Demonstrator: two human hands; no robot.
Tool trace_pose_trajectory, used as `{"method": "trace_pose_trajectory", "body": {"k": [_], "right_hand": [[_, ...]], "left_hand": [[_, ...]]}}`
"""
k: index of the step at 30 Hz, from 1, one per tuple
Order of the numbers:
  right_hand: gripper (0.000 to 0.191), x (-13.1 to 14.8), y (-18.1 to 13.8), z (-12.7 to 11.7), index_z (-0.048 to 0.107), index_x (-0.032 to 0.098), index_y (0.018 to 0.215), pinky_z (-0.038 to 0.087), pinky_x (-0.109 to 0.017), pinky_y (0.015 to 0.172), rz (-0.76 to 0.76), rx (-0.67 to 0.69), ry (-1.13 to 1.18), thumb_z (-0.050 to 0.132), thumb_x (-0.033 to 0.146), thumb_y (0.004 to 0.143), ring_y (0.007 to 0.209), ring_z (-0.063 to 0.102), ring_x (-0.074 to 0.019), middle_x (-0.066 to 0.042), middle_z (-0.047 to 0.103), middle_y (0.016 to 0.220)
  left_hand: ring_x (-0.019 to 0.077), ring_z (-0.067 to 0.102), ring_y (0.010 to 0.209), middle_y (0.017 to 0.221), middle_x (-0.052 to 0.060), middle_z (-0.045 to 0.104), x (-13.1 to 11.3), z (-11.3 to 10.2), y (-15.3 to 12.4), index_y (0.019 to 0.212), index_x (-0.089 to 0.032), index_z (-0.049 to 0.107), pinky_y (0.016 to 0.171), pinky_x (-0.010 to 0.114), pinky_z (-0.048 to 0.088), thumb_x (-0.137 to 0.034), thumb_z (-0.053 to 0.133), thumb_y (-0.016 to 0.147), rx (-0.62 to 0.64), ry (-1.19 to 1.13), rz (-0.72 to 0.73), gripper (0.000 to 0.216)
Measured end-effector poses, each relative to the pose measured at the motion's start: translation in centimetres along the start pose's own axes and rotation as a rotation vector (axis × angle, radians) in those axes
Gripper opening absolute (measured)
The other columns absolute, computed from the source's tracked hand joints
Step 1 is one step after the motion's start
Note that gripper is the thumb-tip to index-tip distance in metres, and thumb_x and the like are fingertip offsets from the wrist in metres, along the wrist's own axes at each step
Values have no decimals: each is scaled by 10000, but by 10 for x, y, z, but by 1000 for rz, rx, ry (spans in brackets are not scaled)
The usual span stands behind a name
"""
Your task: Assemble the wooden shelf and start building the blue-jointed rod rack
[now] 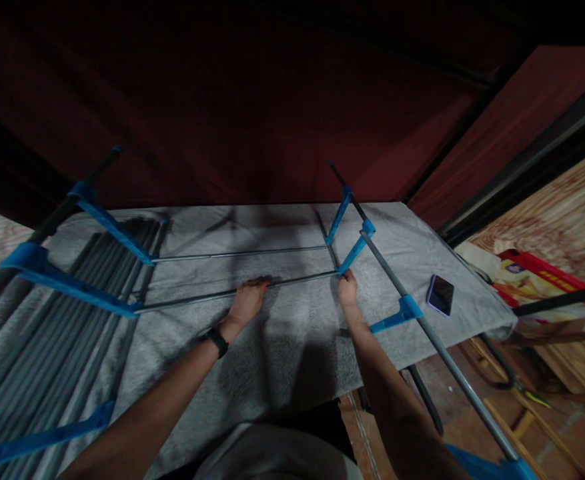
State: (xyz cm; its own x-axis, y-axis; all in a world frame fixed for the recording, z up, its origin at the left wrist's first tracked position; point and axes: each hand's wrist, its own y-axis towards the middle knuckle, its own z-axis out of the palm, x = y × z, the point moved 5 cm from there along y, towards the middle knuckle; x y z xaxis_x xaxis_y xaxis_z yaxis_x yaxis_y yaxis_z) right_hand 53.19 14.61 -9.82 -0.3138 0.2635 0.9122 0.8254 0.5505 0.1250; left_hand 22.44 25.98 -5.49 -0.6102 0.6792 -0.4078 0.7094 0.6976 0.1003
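A rack of grey metal rods and blue plastic connectors lies across a grey towel (282, 333) on a table. My left hand (246, 301), with a black watch on its wrist, is closed over the nearer thin cross rod (187, 299) near its middle. My right hand (347, 291) grips the same rod's right end, just below a blue connector (356, 248) on the right side pole (422, 320). A second cross rod (237, 254) runs parallel behind it.
Several loose grey rods (57, 320) lie in a bundle on the towel's left. A phone (441, 295) in a lilac case rests near the towel's right edge. Right of the table are a red printed bag (547, 283) and wooden pieces on the floor.
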Motion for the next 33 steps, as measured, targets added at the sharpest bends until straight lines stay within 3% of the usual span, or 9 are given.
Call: {"method": "trace_pose_trajectory", "body": {"k": [4, 6, 10, 12, 16, 21, 24, 28, 33], "right_hand": [[392, -1, 3, 0, 622, 184, 1060, 496, -390, 994, -20, 11, 32, 442, 256, 719, 1018, 636, -221, -86, 701, 1073], [389, -2, -2, -5, 582, 181, 1095, 491, -400, 1008, -37, -51, 35, 457, 249, 732, 1025, 616, -215, -90, 676, 1090], [319, 3, -32, -19, 535, 194, 1078, 456, -442, 1034, -68, -239, -32, 470, 245, 770, 1090, 546, -240, -128, 592, 1144], [298, 18, -45, -15, 548, 200, 1071, 448, -455, 1031, -159, -189, -65, 468, 236, 786, 1101, 539, -247, -128, 581, 1138], [299, 59, -45, 19, 619, 194, 1053, 466, -454, 1006, -393, 90, -119, 452, 196, 805, 1081, 566, -245, -118, 618, 1104], [368, 84, -11, 75, 676, 160, 1051, 464, -447, 1026, -464, 276, -202, 409, 132, 800, 1051, 596, -246, -122, 671, 1070], [417, 91, -1, 109, 680, 142, 1118, 450, -450, 1054, -512, 353, -290, 406, 99, 807, 1102, 589, -260, -136, 674, 1103], [482, 104, -8, 152, 608, 108, 1299, 396, -440, 1118, -644, 458, -414, 424, 95, 853, 1261, 515, -272, -170, 607, 1304], [452, 115, -21, 190, 584, 101, 1355, 369, -452, 1117, -728, 594, -571, 433, 132, 930, 1253, 518, -293, -182, 609, 1312]], "left_hand": [[246, 637, 1165, 1273, 106, 689, 0, -6, -8, 1295, -211, 661, 1052, 411, 460, -232, 488, 980, -14, -41, -21, 360], [259, 614, 1191, 1289, 108, 674, 5, -12, -16, 1328, -223, 636, 1054, 438, 443, -294, 497, 989, -68, -64, -57, 374], [268, 608, 1164, 1241, 119, 677, 35, -33, -33, 1258, -199, 669, 1029, 428, 444, -294, 485, 984, -215, -78, -208, 343], [267, 608, 1146, 1216, 123, 673, 58, -48, -42, 1213, -180, 681, 1023, 418, 448, -265, 481, 973, -311, -68, -307, 324], [281, 600, 1127, 1175, 145, 639, 106, -81, -62, 1183, -148, 661, 1035, 438, 449, -219, 477, 946, -473, -11, -577, 309], [379, 505, 1259, 1232, 240, 556, 156, -102, -81, 1205, -53, 569, 1088, 518, 401, -191, 556, 873, -578, 70, -873, 360], [389, 476, 1290, 1275, 261, 528, 178, -102, -78, 1262, -34, 506, 1100, 519, 385, -157, 554, 846, -574, 54, -974, 437], [395, 488, 1283, 1320, 284, 506, 203, -98, -67, 1344, -21, 437, 1089, 512, 374, -131, 571, 813, -508, -7, -1121, 558], [422, 435, 1322, 1375, 247, 470, 228, -97, -62, 1226, -155, 566, 1033, 585, 388, -118, 595, 796, -448, -104, -1252, 432]]}}
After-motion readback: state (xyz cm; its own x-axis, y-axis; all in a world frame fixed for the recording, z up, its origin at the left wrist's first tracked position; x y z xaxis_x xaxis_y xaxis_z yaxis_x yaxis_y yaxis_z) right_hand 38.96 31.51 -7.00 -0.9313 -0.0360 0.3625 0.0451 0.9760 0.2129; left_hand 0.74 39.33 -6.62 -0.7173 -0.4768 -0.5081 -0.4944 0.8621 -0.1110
